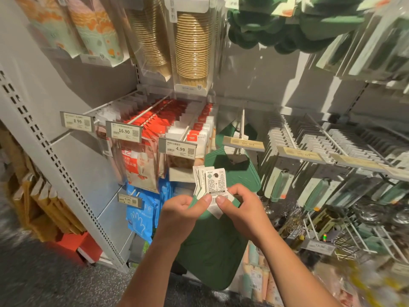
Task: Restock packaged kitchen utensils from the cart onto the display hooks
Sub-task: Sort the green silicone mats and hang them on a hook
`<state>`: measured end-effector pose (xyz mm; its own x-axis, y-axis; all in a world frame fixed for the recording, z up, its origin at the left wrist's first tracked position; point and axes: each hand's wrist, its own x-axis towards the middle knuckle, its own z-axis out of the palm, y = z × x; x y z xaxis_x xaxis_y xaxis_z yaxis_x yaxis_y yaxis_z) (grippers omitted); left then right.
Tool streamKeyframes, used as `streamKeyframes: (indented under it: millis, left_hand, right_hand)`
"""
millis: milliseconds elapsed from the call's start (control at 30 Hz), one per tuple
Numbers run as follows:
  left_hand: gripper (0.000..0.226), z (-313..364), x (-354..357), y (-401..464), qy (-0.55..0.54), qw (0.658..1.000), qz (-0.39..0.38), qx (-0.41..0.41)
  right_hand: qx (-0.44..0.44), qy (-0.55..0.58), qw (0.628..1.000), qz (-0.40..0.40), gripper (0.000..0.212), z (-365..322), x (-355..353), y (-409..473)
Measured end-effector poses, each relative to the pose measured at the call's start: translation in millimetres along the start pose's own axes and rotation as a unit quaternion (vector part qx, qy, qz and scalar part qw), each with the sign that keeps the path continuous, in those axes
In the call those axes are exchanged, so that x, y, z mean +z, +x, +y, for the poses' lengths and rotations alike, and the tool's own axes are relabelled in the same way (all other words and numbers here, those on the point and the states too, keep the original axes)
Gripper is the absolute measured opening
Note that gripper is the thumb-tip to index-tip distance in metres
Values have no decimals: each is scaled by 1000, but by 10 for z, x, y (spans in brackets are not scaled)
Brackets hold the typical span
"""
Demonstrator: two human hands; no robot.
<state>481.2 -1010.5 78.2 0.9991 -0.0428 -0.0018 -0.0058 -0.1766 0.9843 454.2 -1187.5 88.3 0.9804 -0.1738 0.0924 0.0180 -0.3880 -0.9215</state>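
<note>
several green mats (212,240) hang as one stack below both hands, in front of the shelving. the hook (243,127) above has one mat on it. the left hand (183,209) and right hand (241,202) pinch the white header cards (212,182) with thumbs and curled fingers. square up the card holes first, then slide the stack onto the hook.

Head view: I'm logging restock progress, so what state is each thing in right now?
Left hand: pinching the header cards.
Right hand: pinching the header cards.
Header cards: fanned out, upright, off the hook.
Green mats: held, hanging down below the hands.
Hook: above the hands, one green mat hanging near its front.
4.99 price tag: upright, readable.
Neighbouring yellowish price tag: flipped up.
</note>
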Motion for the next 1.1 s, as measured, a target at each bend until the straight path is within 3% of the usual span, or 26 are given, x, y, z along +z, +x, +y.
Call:
streamKeyframes:
  millis: [167, 367, 500, 633, 900, 1100]
  left_hand:
    - [88, 30, -2, -39, -34, 999, -36, -22]
    - [67, 66, -10, -57, -53, 995, -57, -66]
    - [89, 71, -39, -71, -85, 988, -75, -101]
    - [90, 55, -55, -71, -102, 982, -87, -130]
    - [47, 131, -56, -83, -75, 989, -56, -114]
    - [69, 153, -26, -40, -35, 996, -52, -68]
  right_hand:
    - [-17, -2, 1000, 1, 19, 18, -2, -19]
    - [-45, -11, 999, 24, 21, 52, -61, -20]
    - [-38, -18, 998, 39, 24, 62, -124, -7]
    - [-46, -8, 997, 58, 20, 50, -153, -1]
    - [-58, -23, 996, 68, 15, 37, -162, 60]
    - [-77, -69, 990, 95, 15, -6, -133, 114]
